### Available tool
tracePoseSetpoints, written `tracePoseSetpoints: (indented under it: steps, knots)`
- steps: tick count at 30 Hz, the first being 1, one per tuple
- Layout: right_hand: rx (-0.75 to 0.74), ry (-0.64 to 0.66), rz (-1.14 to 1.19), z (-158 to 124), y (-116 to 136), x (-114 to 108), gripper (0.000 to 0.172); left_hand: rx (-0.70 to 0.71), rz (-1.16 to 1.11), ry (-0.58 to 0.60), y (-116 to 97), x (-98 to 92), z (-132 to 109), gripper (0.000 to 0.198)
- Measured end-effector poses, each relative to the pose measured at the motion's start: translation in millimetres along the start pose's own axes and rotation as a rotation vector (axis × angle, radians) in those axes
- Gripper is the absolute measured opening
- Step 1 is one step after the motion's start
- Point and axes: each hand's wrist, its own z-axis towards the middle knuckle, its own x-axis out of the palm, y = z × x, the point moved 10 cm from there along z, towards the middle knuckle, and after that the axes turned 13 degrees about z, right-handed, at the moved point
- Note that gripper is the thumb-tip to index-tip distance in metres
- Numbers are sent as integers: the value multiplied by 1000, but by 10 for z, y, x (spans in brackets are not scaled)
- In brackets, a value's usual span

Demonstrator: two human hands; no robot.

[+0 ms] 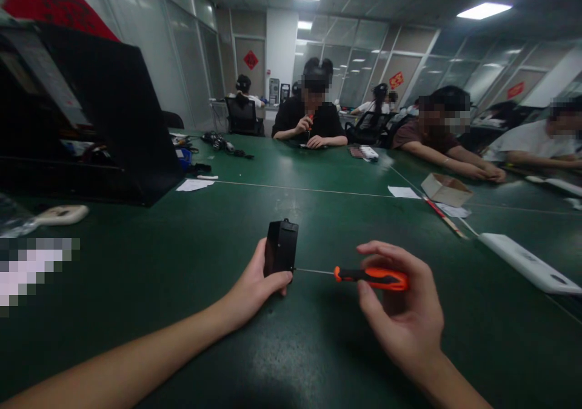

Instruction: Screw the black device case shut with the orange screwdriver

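Note:
A small black box (287, 248) stands upright on the green table, a small tab on its top. My left hand (266, 280) is closed around its lower part, thumb across the front. From the right, the thin shaft of an orange-and-black screwdriver (373, 277) reaches the box's lower right edge; whether its tip sits in a screw is too small to tell. My right hand (404, 306) has the screwdriver's handle loosely between thumb and curled fingers, with the index finger raised above the handle.
A large black open case (109, 112) stands at the left, near a cream-coloured object (63, 215). To the right are an open cardboard box (448, 189) and a long white device (530, 262). Cables (225, 142) lie farther back. Several people sit around the table and beyond.

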Motion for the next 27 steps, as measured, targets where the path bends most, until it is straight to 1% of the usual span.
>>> tracePoseSetpoints:
  steps: [1, 3, 5, 7, 9, 10, 12, 14, 17, 19, 22, 24, 27]
  knots:
    - [-10, 13, 16, 0, 11, 18, 44, 0, -4, 5, 0, 5, 0, 49]
    - [-10, 42, 31, -4, 12, 55, 36, -2, -8, 16, -6, 12, -3, 50]
    - [13, 18, 37, -13, -11, 44, 33, -3, -9, 28, -15, 17, -9, 49]
    - [47, -35, 48, -24, -48, 9, 40, -3, -6, 36, -21, 19, -13, 49]
    - [52, -60, 82, -30, -63, 1, 46, 0, -2, 34, -24, 13, -14, 50]
    - [52, -57, 98, -31, -70, 9, 46, 0, 1, 33, -24, 10, -13, 51]
    - [47, -43, 110, -28, -80, 29, 40, -5, 4, 39, -18, 13, -10, 50]
    - [65, -68, 105, -29, -109, 12, 35, -9, 4, 53, -15, 26, -8, 50]
    - [127, -160, 156, -45, -172, -43, 42, -5, 4, 65, -23, 40, -10, 51]
    - [169, -191, 217, -59, -210, -43, 46, -2, 17, 69, -30, 44, -16, 52]
    - [186, -161, 239, -64, -227, -8, 42, 14, 60, 79, -55, 51, -27, 53]
    - [153, -146, 192, -62, -204, -25, 38, 18, 85, 88, -64, 55, -31, 54]
    - [119, -125, 105, -54, -170, -63, 26, 14, 103, 91, -48, 51, -24, 55]
